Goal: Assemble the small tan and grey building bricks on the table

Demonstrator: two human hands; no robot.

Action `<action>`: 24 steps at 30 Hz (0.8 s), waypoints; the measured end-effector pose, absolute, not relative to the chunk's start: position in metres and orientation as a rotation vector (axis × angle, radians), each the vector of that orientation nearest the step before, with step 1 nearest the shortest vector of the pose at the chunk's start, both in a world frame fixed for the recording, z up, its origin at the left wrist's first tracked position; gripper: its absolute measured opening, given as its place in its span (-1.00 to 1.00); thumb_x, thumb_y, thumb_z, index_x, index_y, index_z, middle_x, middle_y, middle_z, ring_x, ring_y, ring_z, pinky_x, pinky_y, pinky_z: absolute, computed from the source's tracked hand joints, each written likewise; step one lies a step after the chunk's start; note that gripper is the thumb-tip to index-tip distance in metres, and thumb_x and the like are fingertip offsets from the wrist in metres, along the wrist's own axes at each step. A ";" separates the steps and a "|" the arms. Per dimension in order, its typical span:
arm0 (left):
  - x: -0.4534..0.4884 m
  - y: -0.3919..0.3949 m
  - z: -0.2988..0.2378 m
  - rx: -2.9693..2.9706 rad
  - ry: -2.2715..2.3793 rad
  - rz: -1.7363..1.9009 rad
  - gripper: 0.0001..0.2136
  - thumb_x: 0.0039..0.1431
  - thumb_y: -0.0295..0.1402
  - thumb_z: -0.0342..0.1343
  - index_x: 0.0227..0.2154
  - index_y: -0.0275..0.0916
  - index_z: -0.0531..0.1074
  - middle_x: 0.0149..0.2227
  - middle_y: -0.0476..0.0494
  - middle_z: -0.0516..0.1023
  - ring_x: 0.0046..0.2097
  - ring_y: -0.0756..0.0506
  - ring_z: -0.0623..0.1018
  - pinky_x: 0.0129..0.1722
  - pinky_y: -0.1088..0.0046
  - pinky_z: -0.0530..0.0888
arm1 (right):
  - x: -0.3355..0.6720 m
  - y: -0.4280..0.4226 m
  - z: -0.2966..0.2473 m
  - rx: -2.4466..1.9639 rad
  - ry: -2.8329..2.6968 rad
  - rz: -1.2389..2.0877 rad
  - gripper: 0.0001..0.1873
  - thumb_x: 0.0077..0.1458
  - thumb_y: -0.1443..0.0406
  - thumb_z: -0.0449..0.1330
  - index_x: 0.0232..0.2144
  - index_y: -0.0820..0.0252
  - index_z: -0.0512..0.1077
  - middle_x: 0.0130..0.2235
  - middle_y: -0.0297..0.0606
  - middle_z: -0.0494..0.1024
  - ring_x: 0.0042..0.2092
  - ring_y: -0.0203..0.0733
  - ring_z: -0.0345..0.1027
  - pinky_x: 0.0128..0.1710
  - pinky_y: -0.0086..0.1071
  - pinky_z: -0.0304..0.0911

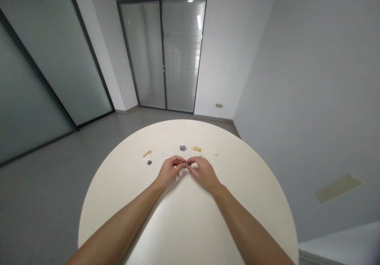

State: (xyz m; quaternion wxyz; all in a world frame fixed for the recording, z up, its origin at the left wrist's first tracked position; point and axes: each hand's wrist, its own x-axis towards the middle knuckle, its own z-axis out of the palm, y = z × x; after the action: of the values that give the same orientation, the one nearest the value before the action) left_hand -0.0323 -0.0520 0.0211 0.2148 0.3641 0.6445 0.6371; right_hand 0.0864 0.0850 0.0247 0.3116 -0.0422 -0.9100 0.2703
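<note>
Tiny dark piece (pixel 187 163), probably light, stiff and best held by its edges, is pinched between the fingertips (pixel 183 162) of the left hand (pixel 170 171) and right hand (pixel 204 173), above the round cream tabletop (pixel 190 217), with small flat pieces (pixel 183 148) lying just beyond it

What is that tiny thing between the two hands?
In the head view, a small dark grey piece sits between the left hand and the right hand, held at their fingertips. It is too small to tell exactly what it is.
</note>
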 end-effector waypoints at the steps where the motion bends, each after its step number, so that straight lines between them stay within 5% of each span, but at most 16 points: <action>1: -0.032 -0.052 0.022 1.015 1.784 1.766 -0.80 0.03 -0.26 0.24 -0.33 -0.28 0.49 -0.32 -0.16 0.61 -0.31 -0.09 0.58 -0.38 0.47 0.45 | 0.087 0.085 0.025 -0.108 -2.399 0.717 -0.86 0.14 0.34 0.26 -0.21 0.06 0.46 -0.24 -0.33 0.58 -0.16 -0.18 0.41 -0.08 -0.26 0.23; 24: -0.029 -0.054 0.023 1.166 1.870 1.619 -0.74 0.17 -0.19 0.11 -0.28 -0.26 0.59 -0.27 -0.17 0.63 -0.28 -0.10 0.56 -0.39 0.49 0.44 | 0.088 0.087 0.024 -0.155 -2.365 0.648 -0.85 0.10 0.24 0.33 -0.37 0.11 0.41 -0.33 -0.34 0.55 -0.24 -0.16 0.38 -0.17 -0.30 0.21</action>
State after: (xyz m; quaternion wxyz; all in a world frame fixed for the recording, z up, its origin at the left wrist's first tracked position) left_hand -0.0289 -0.0537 0.0235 0.2020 0.4177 0.6697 0.5799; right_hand 0.0881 0.0874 0.0243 0.3357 -0.0593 -0.9067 0.2484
